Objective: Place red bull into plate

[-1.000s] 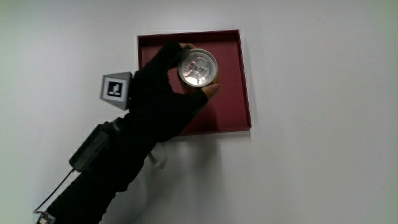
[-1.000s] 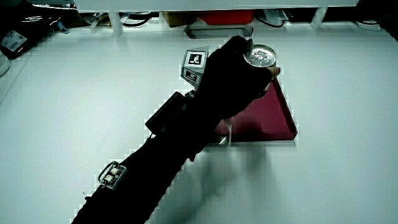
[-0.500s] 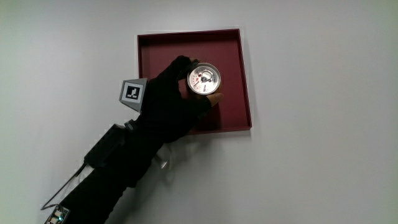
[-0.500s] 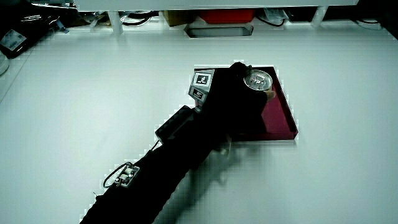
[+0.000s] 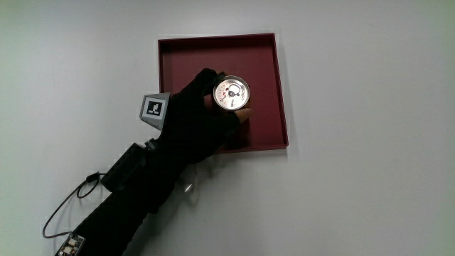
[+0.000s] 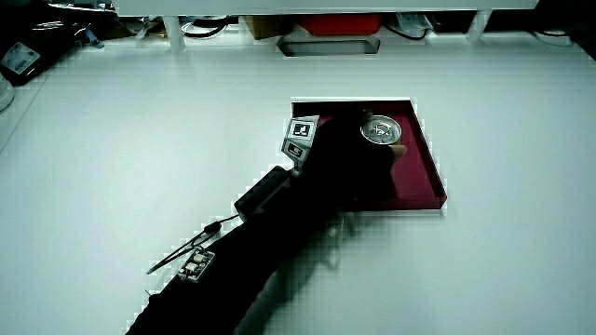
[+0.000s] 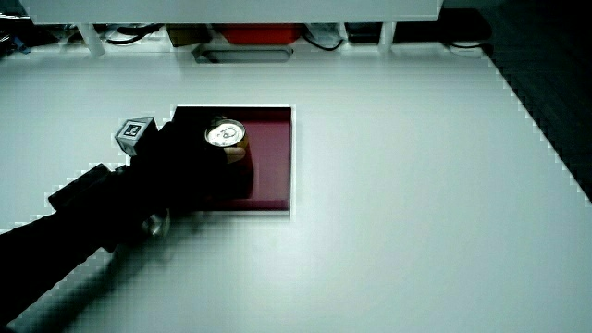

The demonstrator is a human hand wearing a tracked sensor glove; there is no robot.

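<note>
The Red Bull can (image 5: 231, 94) stands upright in the dark red square plate (image 5: 261, 64), only its silver lid showing from above. The gloved hand (image 5: 201, 117) is wrapped around the can's side, fingers curled on it, the patterned cube (image 5: 153, 109) on its back. Both side views show the can (image 6: 382, 131) (image 7: 225, 135) low inside the plate (image 6: 424, 177) (image 7: 276, 157), with the hand (image 6: 349, 167) (image 7: 190, 166) still closed around it. The can's body is hidden by the glove.
A black box on the forearm (image 5: 124, 165) trails a thin cable (image 5: 64, 210) over the white table. A low partition with shelving and a red item (image 6: 345, 23) runs along the table's edge farthest from the person.
The hand has lowered the can into the plate; a second ago it was held higher above the plate's edge nearest the cube. The grip has stayed closed throughout.
</note>
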